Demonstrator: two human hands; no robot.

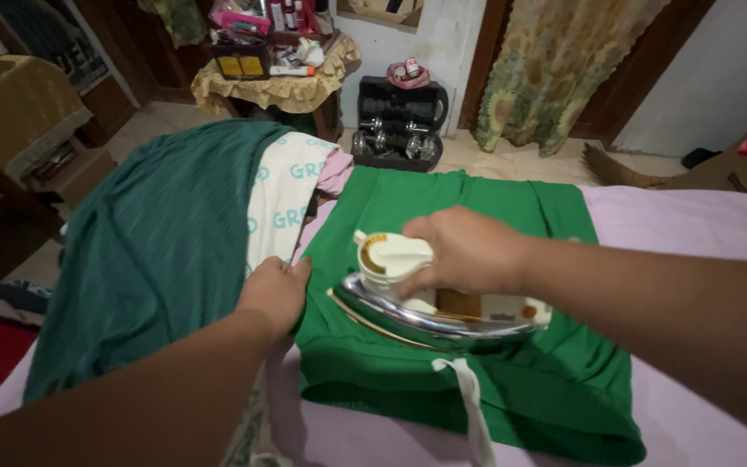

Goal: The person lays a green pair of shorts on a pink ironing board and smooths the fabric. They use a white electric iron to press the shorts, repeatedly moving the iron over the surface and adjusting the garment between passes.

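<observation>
single head view, worn on the person's head, looking forward and steeply down, close over the pink-covered surface [693, 233]. both forearms enter from the bottom edge, at 7 and 4 o'clock. room floor and a curtain [555, 69] fill the far part at 12 to 1 o'clock. no second view to overlap.

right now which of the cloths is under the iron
The bright green garment with the white drawstring lies under the iron. The dark teal cloth and the cream printed one lie left of it.

Small yellow-labelled dark box [245, 65], bottles [290, 15] on far cloth-covered table [304, 91].
</observation>
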